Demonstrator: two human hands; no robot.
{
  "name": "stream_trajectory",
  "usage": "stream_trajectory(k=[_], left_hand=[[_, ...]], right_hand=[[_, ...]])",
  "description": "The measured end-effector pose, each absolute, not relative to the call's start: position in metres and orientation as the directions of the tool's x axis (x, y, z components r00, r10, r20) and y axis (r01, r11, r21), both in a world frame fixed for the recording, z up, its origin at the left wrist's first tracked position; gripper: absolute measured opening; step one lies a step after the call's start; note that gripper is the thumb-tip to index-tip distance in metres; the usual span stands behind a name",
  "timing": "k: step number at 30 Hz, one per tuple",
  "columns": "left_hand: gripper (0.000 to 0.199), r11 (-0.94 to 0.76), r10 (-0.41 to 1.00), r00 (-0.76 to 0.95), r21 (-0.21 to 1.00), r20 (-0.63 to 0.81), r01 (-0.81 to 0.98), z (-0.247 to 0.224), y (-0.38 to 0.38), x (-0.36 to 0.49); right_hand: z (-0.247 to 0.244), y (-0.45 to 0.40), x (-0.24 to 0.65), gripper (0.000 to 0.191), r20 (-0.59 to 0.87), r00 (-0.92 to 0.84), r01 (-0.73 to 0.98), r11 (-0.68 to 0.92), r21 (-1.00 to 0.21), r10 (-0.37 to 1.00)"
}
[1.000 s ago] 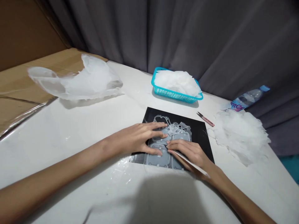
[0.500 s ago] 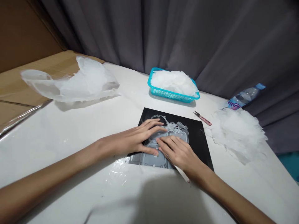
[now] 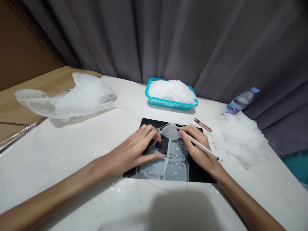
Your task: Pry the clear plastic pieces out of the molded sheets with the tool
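While our left hand (image 3: 144, 146) spreads thumb and fingers apart over the black board (image 3: 201, 175), we see our right hand (image 3: 196, 141) clamped around a slender white tool (image 3: 203, 148) (dark at its rear end), fingertips beside a translucent piece (image 3: 170, 132) near the board's far side; translucent panels (image 3: 176, 170) lie nearer us.

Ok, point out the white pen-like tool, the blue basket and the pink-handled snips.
White pen-like tool (image 3: 202, 147): head view, on its shaft.
Blue basket (image 3: 170, 104): head view, on its front wall.
Pink-handled snips (image 3: 205, 126): head view, on the handle.
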State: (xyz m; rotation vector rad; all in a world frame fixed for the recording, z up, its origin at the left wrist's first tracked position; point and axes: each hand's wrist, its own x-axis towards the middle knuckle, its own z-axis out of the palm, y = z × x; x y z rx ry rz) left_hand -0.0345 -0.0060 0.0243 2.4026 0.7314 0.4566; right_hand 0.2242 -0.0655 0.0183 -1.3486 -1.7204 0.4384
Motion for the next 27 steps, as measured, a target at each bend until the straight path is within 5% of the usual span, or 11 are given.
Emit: stream_trajectory(k=[2,6,10,15,18,20,23,27], left_hand=[[0.043,-0.562,0.670,0.737,0.708,0.087,0.427,0.030,-0.014,-0.028],[0.071,-0.006,0.690,0.676,0.932,-0.259,0.363,0.025,-0.024,-0.018],[0.057,0.406,0.685,0.608,0.903,-0.402,0.141,0.015,-0.025,-0.012],[0.044,0.507,0.686,0.564,0.858,-0.460,0.084,0.012,-0.025,-0.012],[0.043,0.495,0.681,0.571,0.863,-0.459,0.104,0.009,-0.026,-0.013],[0.042,0.477,0.688,0.567,0.871,-0.452,0.115,0.006,-0.027,-0.014],[0.041,0.469,0.700,0.556,0.876,-0.449,0.116,0.005,-0.027,-0.013],[0.043,0.475,0.696,0.546,0.869,-0.467,0.139,0.008,-0.030,-0.010]], right_hand=[[0.022,-0.078,0.211,0.020,0.410,-0.041,0.548,0.363,-0.753,0.911],[0.014,-0.099,0.187,0.021,0.427,-0.083,0.432,0.418,-0.799,0.901],[0.003,-0.111,0.179,0.032,0.411,-0.280,0.364,0.492,-0.791,0.867],[0.013,-0.107,0.200,0.025,0.374,-0.248,0.365,0.443,-0.819,0.894],[0.016,-0.101,0.213,0.049,0.390,-0.110,0.420,0.398,-0.815,0.914],[0.012,-0.099,0.216,0.046,0.440,-0.057,0.506,0.406,-0.761,0.896],[0.005,-0.097,0.214,0.026,0.454,-0.192,0.670,0.455,-0.587,0.870],[0.003,-0.094,0.210,0.044,0.297,-0.352,0.700,0.460,-0.546,0.888]])
